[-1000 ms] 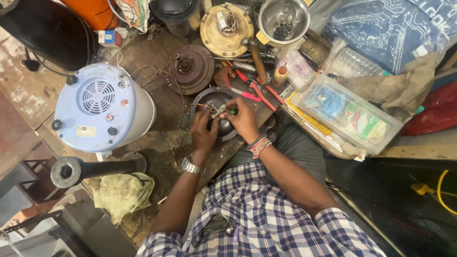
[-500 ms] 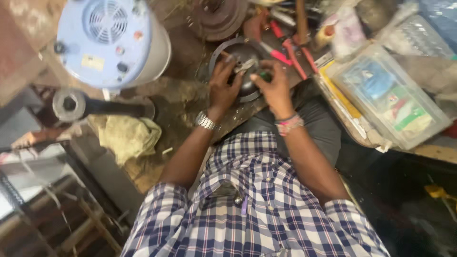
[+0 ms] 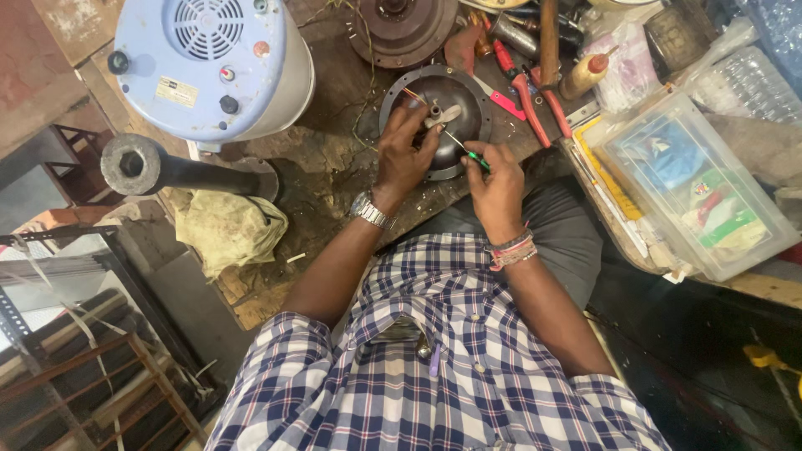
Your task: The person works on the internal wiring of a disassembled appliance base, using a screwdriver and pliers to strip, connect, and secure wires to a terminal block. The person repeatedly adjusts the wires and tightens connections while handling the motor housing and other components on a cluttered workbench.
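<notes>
The person sits at a cluttered workbench [image 3: 334, 167], bent over a dark round metal cover [image 3: 439, 117] that lies on the bench right in front of them. The left hand [image 3: 403, 154] rests on the near left rim of the cover, fingers spread and curled over it, holding it down. The right hand [image 3: 499, 184] sits just beside the cover's right edge, fingers pinched around a thin screwdriver [image 3: 464, 150] with a green handle; its tip points in toward the small pale piece at the cover's middle.

To the left stands a pale blue round machine [image 3: 209, 63] with a vent grille on top, dark knobs, and a small white rectangular label with a dark patch near its left side. Below it lies a dark metal pipe [image 3: 180, 171], and beside that a crumpled yellowish rag [image 3: 230, 230].

Behind the cover sits a brown metal disc [image 3: 405, 29]. Red-handled pliers [image 3: 526, 92] lie just right of the cover, with a small bottle [image 3: 585, 75] with a red cap beyond them. At the far right is a clear plastic box [image 3: 693, 192], rectangular, holding flat packets in blue, green, red and white. A clear bag [image 3: 748, 79] lies above it.
</notes>
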